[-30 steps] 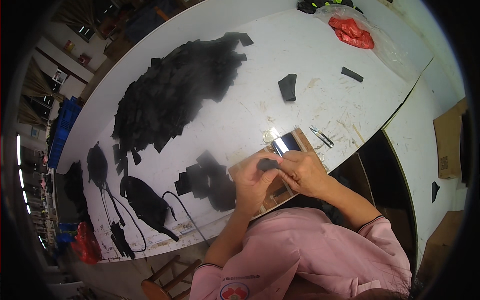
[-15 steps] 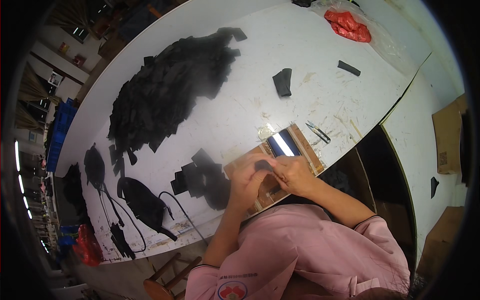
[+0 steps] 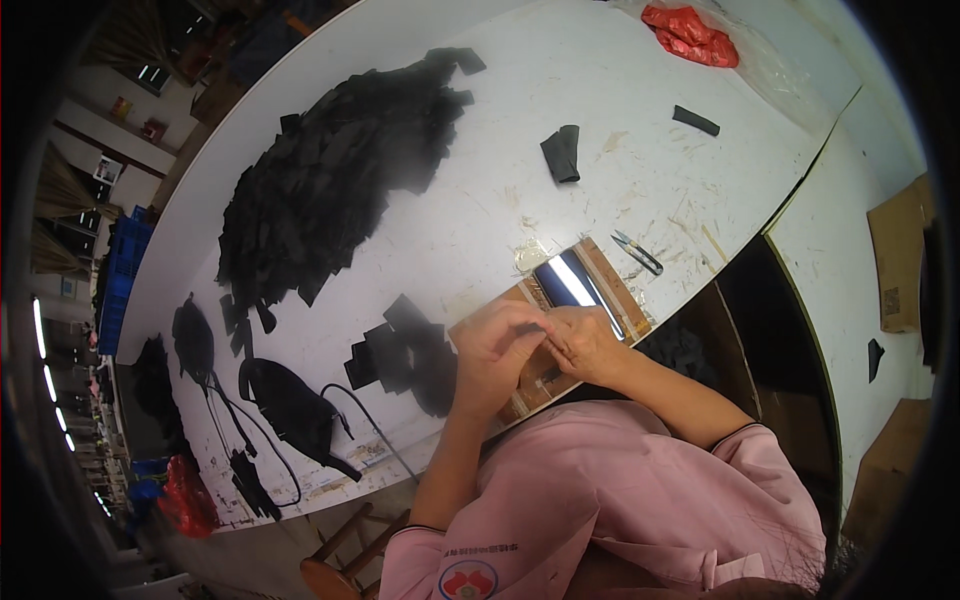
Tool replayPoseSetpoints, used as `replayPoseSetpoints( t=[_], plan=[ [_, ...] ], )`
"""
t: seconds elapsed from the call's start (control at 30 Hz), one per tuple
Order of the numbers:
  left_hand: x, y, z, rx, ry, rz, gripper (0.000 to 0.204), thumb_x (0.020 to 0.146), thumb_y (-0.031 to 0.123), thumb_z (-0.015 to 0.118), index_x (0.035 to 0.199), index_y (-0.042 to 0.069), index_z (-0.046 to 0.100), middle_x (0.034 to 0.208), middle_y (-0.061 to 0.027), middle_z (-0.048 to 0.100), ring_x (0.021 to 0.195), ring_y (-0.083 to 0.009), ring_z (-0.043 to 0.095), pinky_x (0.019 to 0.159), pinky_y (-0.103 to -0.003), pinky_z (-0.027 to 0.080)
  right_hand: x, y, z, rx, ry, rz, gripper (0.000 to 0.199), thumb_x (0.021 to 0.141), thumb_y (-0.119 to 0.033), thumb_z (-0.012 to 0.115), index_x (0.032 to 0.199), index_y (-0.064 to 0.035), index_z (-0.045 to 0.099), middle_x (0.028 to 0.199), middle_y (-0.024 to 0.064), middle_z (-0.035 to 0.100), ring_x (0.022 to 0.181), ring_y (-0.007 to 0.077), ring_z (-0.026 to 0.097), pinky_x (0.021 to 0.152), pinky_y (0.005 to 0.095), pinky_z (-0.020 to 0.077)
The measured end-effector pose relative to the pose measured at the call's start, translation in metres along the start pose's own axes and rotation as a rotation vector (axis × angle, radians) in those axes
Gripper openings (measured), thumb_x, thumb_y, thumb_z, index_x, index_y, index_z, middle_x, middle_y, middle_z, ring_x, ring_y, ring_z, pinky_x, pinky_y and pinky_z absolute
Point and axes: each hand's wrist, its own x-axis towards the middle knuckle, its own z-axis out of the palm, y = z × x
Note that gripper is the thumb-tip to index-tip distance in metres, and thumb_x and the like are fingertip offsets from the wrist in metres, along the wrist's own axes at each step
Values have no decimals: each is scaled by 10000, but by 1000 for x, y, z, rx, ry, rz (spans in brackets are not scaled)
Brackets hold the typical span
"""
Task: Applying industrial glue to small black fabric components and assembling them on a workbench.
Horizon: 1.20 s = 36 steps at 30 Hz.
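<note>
My left hand (image 3: 492, 350) and my right hand (image 3: 588, 345) meet over the near part of a wooden board (image 3: 608, 275). The fingers of both are bent, with fingertips pressed together around a black fabric piece, now almost wholly hidden by them. A shiny, dark blue-black plate (image 3: 578, 288) is set on the board, just beyond my right hand. Left of my left hand lies a small stack of black fabric pieces (image 3: 405, 350). Thread snips (image 3: 637, 254) rest on the table, right of the board.
A large heap of black fabric pieces (image 3: 320, 175) covers the table's far left. Two loose black pieces (image 3: 562, 155) (image 3: 696, 121) lie beyond the board. Black bag-like items with straps (image 3: 290, 410) lie at left. A red plastic bag (image 3: 690, 35) is far right; a wooden stool (image 3: 335, 570) stands below.
The dark piece visible between my hands has become covered by my fingers. My hands have drawn slightly closer together, showing more of the shiny plate. The whole view has shifted a little.
</note>
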Motion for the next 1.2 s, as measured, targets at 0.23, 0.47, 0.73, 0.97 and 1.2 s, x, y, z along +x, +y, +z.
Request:
replayPoseSetpoints(
  t=[0.23, 0.47, 0.73, 0.97, 1.2],
  plan=[
    [-1, 4, 2, 45, 70, -18, 121, 772, -86, 509, 846, -43, 594, 859, -101, 595, 876, -166, 545, 736, -257, 441, 6, 0, -7, -45, -47, 9, 132, 715, -99, 588, 821, -37, 538, 629, 84, 537, 553, 261, 553, 449, 356, 426],
    [-2, -5, 0, 65, -3, -28, 188, 762, -112, 476, 904, -56, 586, 983, -125, 586, 915, -171, 544, 801, -264, 426, -6, 16, 6, 39, -45, 24, 182, 725, -116, 594, 871, -27, 531, 660, 99, 559, 609, 275, 574, 475, 363, 435],
    [-10, 6, 8, -70, 212, 74, 220, 748, -92, 513, 948, -30, 583, 971, -131, 595, 926, -188, 555, 828, -289, 426, 6, 3, -12, 4, -185, 87, 154, 768, -166, 564, 789, -25, 507, 668, 126, 563, 633, 310, 570, 521, 386, 435],
    [-13, 10, 7, -569, 358, 99, 129, 798, 7, 548, 922, -4, 583, 961, -164, 589, 925, -240, 544, 876, -372, 390, 32, -13, -42, -44, -264, 86, 198, 772, -205, 573, 737, -16, 526, 670, 133, 558, 634, 317, 566, 525, 384, 430],
    [-21, -9, -5, -532, 381, 33, 116, 805, 51, 566, 911, 5, 566, 942, -139, 587, 909, -225, 537, 855, -355, 399, 12, 0, -6, 5, -198, 62, 244, 819, -249, 542, 700, -42, 490, 604, 103, 496, 570, 288, 522, 479, 375, 408]
  ],
)
